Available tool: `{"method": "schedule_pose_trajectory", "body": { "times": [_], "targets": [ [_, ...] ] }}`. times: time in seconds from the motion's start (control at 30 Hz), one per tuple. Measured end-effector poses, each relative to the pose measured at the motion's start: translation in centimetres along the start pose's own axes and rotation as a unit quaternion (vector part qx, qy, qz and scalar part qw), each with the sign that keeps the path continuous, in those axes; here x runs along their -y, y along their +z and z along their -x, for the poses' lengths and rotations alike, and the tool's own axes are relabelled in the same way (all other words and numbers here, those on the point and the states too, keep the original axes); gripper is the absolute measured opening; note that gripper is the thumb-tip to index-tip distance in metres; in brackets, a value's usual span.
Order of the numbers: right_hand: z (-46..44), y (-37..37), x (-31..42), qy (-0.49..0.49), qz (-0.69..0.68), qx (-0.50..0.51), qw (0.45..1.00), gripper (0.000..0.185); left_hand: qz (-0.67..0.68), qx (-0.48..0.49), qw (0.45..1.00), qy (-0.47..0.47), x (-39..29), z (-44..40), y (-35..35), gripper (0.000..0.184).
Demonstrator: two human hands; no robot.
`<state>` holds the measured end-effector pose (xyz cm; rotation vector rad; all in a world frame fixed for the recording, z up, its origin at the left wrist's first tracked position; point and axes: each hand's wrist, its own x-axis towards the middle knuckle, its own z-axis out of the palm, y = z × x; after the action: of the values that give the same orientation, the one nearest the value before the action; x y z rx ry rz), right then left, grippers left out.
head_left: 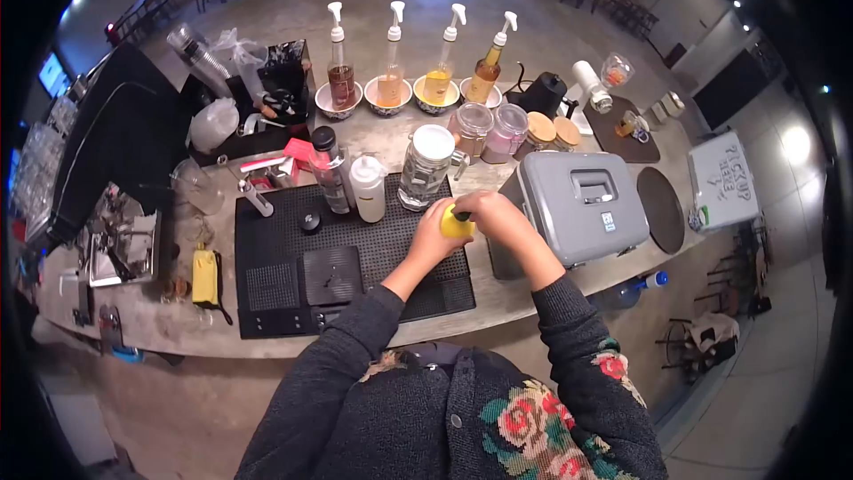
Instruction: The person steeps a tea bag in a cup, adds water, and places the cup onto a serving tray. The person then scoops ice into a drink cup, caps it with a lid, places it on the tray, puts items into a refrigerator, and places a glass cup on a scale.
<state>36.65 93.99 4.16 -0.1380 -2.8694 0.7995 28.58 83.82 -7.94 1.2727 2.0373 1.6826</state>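
My left hand (430, 236) is closed around a yellow lemon (457, 226) above the right part of the black bar mat (391, 244). My right hand (495, 213) is closed on a small black tool (460, 214) held against the top of the lemon; its working end is hidden. Just beyond my hands stands a clear glass jar (425, 173) with a white lid and a handle. Left of it are a white squeeze bottle (368, 190) and a dark-capped bottle (330, 169). A grey lidded cooler box (577, 204) sits right of my right hand.
Several pump bottles (388, 80) stand in patterned bowls at the back. Lidded jars (508, 129) line up behind the cooler. A yellow pouch (205, 276) and a glass pitcher (201, 187) are left of the mat. The counter's front edge (418, 338) is close to my body.
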Motion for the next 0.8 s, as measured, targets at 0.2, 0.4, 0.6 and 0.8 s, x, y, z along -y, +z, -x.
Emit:
{"method": "schedule_pose_trajectory", "body": {
  "times": [0.2, 0.4, 0.6, 0.8],
  "targets": [
    [-1.1, 0.8, -1.4, -0.124, 0.121, 0.034, 0.984, 0.015, -0.009, 0.011, 0.999, -0.050, -1.2, 0.2, -1.2, 0.075],
    [-0.7, 1.8, -1.2, -0.157, 0.216, -0.025, 0.963, 0.009, -0.030, 0.005, 0.997, -0.064, -0.9, 0.2, -1.2, 0.075],
    [-0.7, 2.6, -0.7, -0.122, 0.246, -0.043, 0.960, 0.009, -0.043, 0.007, 0.997, -0.063, -0.5, 0.2, -1.3, 0.073],
    [-0.9, 5.2, -0.3, -0.067, 0.364, -0.097, 0.924, 0.011, -0.024, -0.017, 0.999, -0.036, 0.9, 0.3, -0.6, 0.074]
  ]
}}
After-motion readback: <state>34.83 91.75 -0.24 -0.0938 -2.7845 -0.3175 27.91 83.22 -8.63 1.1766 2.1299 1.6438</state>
